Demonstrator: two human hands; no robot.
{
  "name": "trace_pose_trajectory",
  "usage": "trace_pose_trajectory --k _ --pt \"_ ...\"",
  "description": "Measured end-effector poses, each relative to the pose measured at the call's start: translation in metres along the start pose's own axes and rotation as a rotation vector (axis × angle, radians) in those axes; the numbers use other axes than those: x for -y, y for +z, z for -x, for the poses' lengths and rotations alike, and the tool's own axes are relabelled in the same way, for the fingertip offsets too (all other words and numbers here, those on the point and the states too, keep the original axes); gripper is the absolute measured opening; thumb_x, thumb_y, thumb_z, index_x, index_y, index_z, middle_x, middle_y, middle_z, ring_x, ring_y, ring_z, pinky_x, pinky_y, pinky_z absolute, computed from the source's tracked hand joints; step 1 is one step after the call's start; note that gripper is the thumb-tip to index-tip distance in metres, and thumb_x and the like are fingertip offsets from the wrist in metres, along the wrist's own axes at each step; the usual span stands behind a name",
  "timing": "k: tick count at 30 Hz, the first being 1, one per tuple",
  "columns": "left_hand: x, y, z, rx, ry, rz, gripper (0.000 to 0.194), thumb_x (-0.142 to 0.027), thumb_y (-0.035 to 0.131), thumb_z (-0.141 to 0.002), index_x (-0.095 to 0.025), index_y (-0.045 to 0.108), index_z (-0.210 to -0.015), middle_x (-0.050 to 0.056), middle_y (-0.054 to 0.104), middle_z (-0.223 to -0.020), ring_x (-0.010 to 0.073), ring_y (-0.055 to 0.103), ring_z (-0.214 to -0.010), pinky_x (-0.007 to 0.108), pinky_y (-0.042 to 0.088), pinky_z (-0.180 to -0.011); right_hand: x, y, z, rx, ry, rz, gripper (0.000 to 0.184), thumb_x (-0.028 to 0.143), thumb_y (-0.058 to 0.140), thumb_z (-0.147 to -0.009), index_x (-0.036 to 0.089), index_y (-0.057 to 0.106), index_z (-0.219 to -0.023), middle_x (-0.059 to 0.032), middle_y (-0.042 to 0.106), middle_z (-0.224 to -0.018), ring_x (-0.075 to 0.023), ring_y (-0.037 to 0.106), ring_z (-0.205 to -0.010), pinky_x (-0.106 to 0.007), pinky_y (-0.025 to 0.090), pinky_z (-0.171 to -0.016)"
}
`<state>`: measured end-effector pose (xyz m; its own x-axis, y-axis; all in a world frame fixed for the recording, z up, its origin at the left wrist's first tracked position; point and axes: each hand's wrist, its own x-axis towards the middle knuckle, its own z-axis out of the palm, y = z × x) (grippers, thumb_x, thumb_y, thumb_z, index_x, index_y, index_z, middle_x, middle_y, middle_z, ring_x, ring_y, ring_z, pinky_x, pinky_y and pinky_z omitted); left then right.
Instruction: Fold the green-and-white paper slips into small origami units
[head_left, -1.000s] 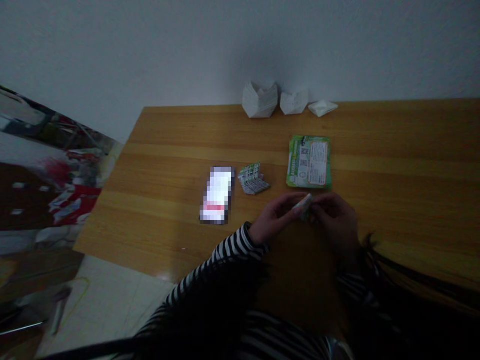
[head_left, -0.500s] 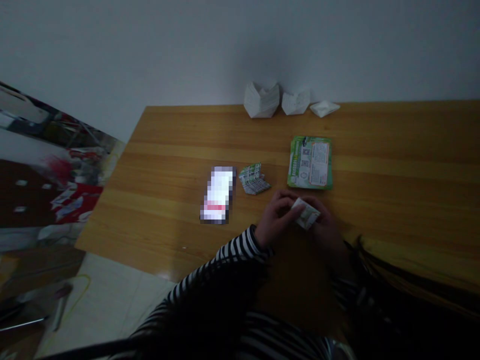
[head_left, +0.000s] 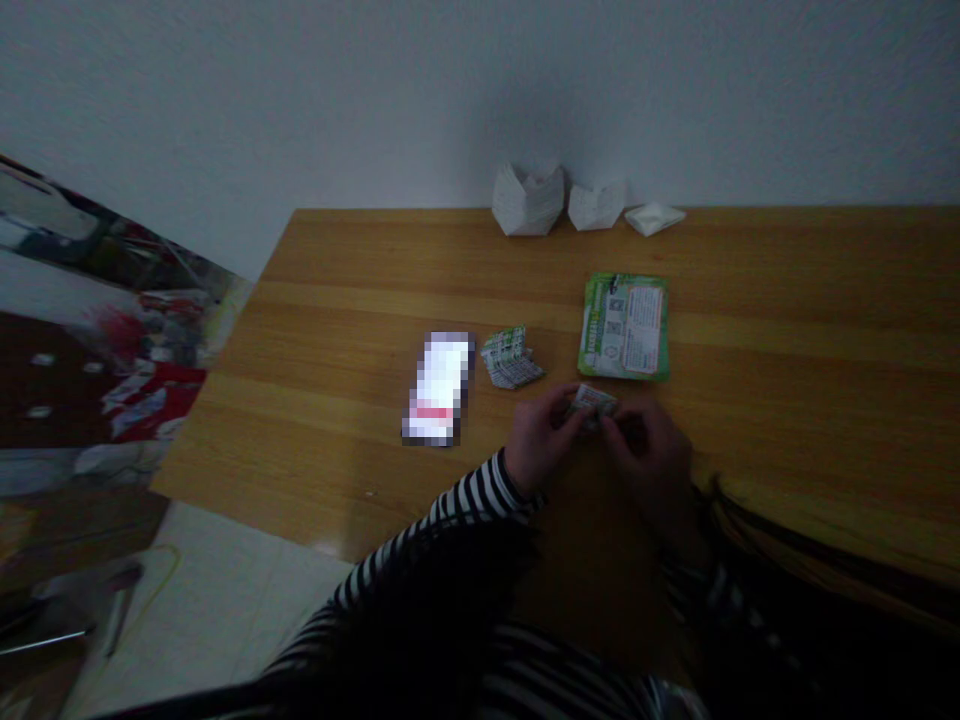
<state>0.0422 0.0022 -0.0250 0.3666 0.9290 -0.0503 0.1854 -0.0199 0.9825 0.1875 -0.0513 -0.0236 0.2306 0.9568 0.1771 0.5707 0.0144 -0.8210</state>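
Two-handed, pinching small printed paper (head_left: 593,397) in nearly closed fingertips of left hand (head_left: 536,438) and right hand (head_left: 652,450), just on near side of leaflet stack (head_left: 624,326); now showing less paper face than a moment ago; presumably working near edge, so still shaping.

Bench (head_left: 795,330) right of card stack (head_left: 624,327): passable. Left: folded paper (head_left: 510,360), then phone (head_left: 439,388) in the way. Back: white paper shapes (head_left: 528,205), wall (head_left: 390,110).
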Motion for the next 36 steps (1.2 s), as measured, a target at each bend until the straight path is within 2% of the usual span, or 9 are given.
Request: trace_pose_trajectory --k 5,9,13,17,21,25,28,31,36 --pt "-0.003 -0.005 0.002 0.026 0.132 -0.336 0.035 -0.022 0.059 -0.085 -0.017 0.058 -0.120 0.008 0.073 -0.102 0.0179 0.071 -0.083 0.030 0.058 -0.075 -0.006 -0.004 -0.006 0.141 -0.099 0.076 0.014 0.030 0.057 -0.087 0.019 0.059 -0.078 -0.0026 0.061 -0.077 -0.0181 0.057 -0.069 -0.030 0.045 -0.064" --pt "-0.008 -0.007 0.005 0.052 0.291 -0.434 0.033 -0.020 0.054 -0.089 -0.018 0.055 -0.122 0.008 0.070 -0.111 0.0175 0.069 -0.095 0.029 0.056 -0.084 -0.006 -0.005 -0.006 0.144 -0.067 0.090 0.011 0.028 0.056 -0.087 0.019 0.060 -0.083 -0.0036 0.062 -0.082 -0.0188 0.059 -0.073 -0.030 0.046 -0.067" --pt "-0.008 -0.005 0.009 0.095 0.351 -0.526 0.034 -0.020 0.048 -0.092 -0.018 0.052 -0.126 0.008 0.068 -0.116 0.0178 0.066 -0.102 0.030 0.054 -0.088 -0.004 -0.003 -0.004 0.102 -0.054 0.123 0.008 0.024 0.055 -0.087 0.018 0.060 -0.089 -0.0058 0.063 -0.088 -0.0210 0.059 -0.079 -0.032 0.046 -0.071" --pt "-0.010 -0.004 0.006 0.128 0.312 -0.544 0.035 -0.022 0.048 -0.091 -0.017 0.052 -0.126 0.009 0.067 -0.114 0.0189 0.064 -0.101 0.031 0.052 -0.088 -0.005 -0.001 -0.003 0.104 -0.084 0.133 0.007 0.021 0.051 -0.087 0.018 0.057 -0.088 -0.0059 0.060 -0.087 -0.0216 0.058 -0.080 -0.032 0.045 -0.072" --pt "-0.015 -0.004 0.001 0.131 0.264 -0.447 0.030 -0.022 0.054 -0.088 -0.016 0.059 -0.116 0.010 0.068 -0.109 0.0208 0.063 -0.100 0.034 0.051 -0.089 -0.006 -0.003 -0.004 0.091 -0.098 0.100 0.006 0.022 0.049 -0.088 0.019 0.055 -0.087 -0.0044 0.059 -0.084 -0.0198 0.057 -0.077 -0.030 0.044 -0.070" --pt "-0.014 -0.001 0.002 0.182 0.203 -0.290 0.027 -0.020 0.049 -0.090 -0.014 0.061 -0.114 0.010 0.071 -0.105 0.0198 0.066 -0.095 0.032 0.052 -0.085 -0.005 -0.004 -0.004 0.090 -0.063 0.096 0.009 0.025 0.049 -0.089 0.019 0.055 -0.088 -0.0025 0.060 -0.078 -0.0174 0.057 -0.067 -0.028 0.043 -0.063" --pt "-0.011 0.000 0.004 0.144 0.123 -0.266 0.026 -0.023 0.048 -0.091 -0.013 0.063 -0.109 0.009 0.072 -0.097 0.0191 0.068 -0.084 0.029 0.054 -0.076 -0.004 -0.004 -0.003 0.083 -0.026 0.096 0.012 0.028 0.049 -0.089 0.019 0.055 -0.084 -0.0016 0.060 -0.073 -0.0169 0.057 -0.064 -0.027 0.042 -0.060" --pt "-0.009 0.001 0.004 0.038 0.079 -0.290 0.024 -0.025 0.051 -0.090 -0.013 0.064 -0.105 0.007 0.073 -0.087 0.0174 0.068 -0.074 0.027 0.054 -0.069 -0.004 -0.003 -0.002 0.089 -0.008 0.124 0.016 0.032 0.049 -0.089 0.019 0.056 -0.081 -0.0015 0.059 -0.070 -0.0174 0.056 -0.062 -0.028 0.041 -0.059" --pt "-0.009 0.001 0.004 0.047 0.154 -0.318 0.026 -0.020 0.052 -0.088 -0.015 0.061 -0.112 0.008 0.073 -0.098 0.0184 0.070 -0.082 0.029 0.055 -0.075 -0.004 -0.002 -0.002 0.120 0.020 0.097 0.021 0.034 0.046 -0.091 0.019 0.059 -0.087 -0.0029 0.063 -0.075 -0.0185 0.059 -0.066 -0.029 0.042 -0.062"
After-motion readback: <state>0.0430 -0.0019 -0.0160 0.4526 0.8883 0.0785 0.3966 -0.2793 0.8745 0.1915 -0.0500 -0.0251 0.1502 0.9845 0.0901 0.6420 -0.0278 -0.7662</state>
